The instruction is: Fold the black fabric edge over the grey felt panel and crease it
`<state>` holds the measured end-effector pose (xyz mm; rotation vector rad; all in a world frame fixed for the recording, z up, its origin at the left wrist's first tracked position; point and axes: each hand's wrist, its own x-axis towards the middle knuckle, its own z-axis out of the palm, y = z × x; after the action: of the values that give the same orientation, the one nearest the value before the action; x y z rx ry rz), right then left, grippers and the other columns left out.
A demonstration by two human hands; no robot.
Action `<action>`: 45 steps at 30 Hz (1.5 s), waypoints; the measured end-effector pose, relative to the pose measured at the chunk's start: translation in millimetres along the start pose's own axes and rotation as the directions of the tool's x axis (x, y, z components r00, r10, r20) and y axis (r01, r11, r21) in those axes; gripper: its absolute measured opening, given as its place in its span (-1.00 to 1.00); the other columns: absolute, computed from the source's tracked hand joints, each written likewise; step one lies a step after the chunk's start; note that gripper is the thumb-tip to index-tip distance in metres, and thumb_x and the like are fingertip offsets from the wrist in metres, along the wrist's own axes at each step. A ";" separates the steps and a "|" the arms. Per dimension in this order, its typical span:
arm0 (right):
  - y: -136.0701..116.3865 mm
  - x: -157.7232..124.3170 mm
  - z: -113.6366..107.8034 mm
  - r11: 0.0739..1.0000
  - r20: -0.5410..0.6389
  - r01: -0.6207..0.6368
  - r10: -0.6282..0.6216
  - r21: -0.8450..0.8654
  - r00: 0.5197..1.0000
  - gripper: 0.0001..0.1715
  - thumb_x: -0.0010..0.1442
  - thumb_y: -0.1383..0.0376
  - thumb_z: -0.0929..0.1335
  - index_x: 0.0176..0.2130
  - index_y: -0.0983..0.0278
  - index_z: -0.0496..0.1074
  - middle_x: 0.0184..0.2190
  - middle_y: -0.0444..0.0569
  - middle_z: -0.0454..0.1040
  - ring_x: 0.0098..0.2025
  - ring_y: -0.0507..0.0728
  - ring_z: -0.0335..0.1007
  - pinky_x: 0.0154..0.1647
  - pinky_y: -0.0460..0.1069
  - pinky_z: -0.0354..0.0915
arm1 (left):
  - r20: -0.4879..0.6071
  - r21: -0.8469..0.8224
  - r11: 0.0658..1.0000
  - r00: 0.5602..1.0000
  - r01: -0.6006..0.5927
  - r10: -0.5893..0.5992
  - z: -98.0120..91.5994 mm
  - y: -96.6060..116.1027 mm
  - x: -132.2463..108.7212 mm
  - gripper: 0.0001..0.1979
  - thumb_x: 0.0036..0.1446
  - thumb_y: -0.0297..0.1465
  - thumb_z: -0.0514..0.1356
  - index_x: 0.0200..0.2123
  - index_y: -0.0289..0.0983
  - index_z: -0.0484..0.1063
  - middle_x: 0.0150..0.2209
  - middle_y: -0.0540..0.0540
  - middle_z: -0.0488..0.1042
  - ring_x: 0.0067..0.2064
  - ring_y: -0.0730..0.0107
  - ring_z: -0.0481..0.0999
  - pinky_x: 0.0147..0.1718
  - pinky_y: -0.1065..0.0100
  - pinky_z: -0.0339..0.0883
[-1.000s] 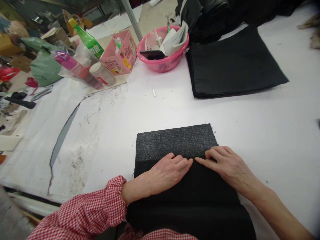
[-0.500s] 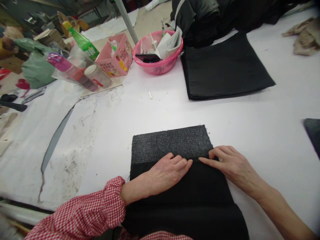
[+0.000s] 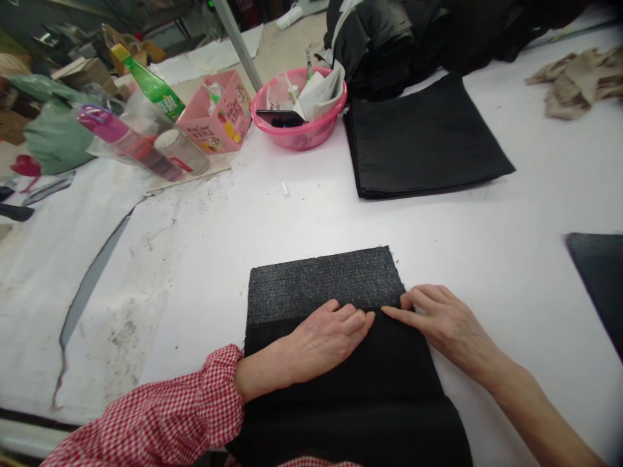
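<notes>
A black fabric piece [image 3: 350, 383] lies on the white-covered table in front of me, with a speckled dark grey band [image 3: 321, 279] along its far end. My left hand [image 3: 333, 334] rests across the cloth, its curled fingers and thumb closed at the line where the black part meets the grey. Just to its right, my right hand [image 3: 433, 318] pinches the same folded line near the cloth's right edge. Both thumbs point towards each other, a small gap apart. The undersides of the fingers are hidden.
Beyond the cloth lies a stack of black fabric panels [image 3: 428, 143]. A pink basin [image 3: 302, 136] holds papers and a phone. Left of it stand a pink box [image 3: 214, 120], a green bottle [image 3: 153, 87] and a jar [image 3: 182, 152]. Another dark piece [image 3: 601, 272] lies at right.
The view has shifted slightly, so the table's things appear farther left. Both hands remain on the fold, with the left one a touch farther right along it.
</notes>
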<state>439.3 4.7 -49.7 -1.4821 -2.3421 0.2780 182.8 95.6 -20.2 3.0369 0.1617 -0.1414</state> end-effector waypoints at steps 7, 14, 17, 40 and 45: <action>5.7 -6.3 -1.4 0.997 -0.050 -0.033 0.036 0.069 0.998 -0.49 0.31 0.53 0.24 0.07 0.02 0.43 -0.21 -0.06 0.40 -0.17 0.10 0.30 -0.13 0.04 0.25 | -0.012 0.003 1.000 1.000 -0.003 0.003 0.2 -0.3 4.3 -0.61 0.41 -0.52 -0.11 0.25 -0.46 0.06 -0.18 -0.14 0.35 -0.19 0.31 0.35 -0.26 0.26 0.20; 6.1 -10.0 -3.4 0.993 -0.045 -0.054 0.059 0.108 0.997 -0.54 0.34 0.49 0.24 0.08 0.06 0.43 -0.16 -0.03 0.41 -0.11 0.12 0.31 -0.10 0.07 0.28 | -0.026 -0.024 1.000 1.000 -0.001 0.001 1.5 -1.3 6.8 -0.62 0.41 -0.52 -0.12 0.25 -0.46 0.07 -0.18 -0.12 0.35 -0.18 0.29 0.35 -0.26 0.25 0.22; 6.8 -10.5 -2.5 0.992 -0.055 -0.050 0.056 0.114 0.997 -0.54 0.34 0.50 0.23 0.08 0.06 0.44 -0.16 -0.03 0.41 -0.11 0.12 0.31 -0.11 0.07 0.28 | -0.028 -0.030 1.000 1.000 0.005 -0.006 0.3 -1.2 7.5 -0.63 0.42 -0.52 -0.12 0.24 -0.45 0.09 -0.17 -0.13 0.36 -0.17 0.29 0.35 -0.23 0.24 0.23; 9.1 -13.1 -2.2 0.990 -0.078 -0.063 0.074 0.129 0.994 -0.60 0.33 0.49 0.26 0.06 0.14 0.43 -0.16 -0.01 0.42 -0.10 0.13 0.32 -0.11 0.07 0.31 | -0.089 -0.042 0.999 0.996 -0.008 0.004 1.5 4.9 26.6 -0.68 0.42 -0.52 -0.11 0.17 -0.45 0.18 -0.14 -0.13 0.35 -0.18 0.30 0.32 -0.28 0.23 0.21; 16.6 -13.3 -3.9 0.968 -0.084 -0.072 0.094 0.239 0.992 -0.63 0.31 0.49 0.28 0.02 0.16 0.46 -0.19 -0.01 0.43 -0.13 0.13 0.30 -0.15 0.06 0.33 | -0.119 -0.057 0.998 0.993 0.006 -0.013 3.1 5.7 25.8 -0.68 0.42 -0.52 -0.11 0.18 -0.41 0.18 -0.14 -0.14 0.37 -0.16 0.29 0.34 -0.28 0.23 0.22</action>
<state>459.8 -0.2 -54.4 -1.4460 -2.0937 0.4798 208.7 92.2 -25.2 2.9886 0.1858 0.0438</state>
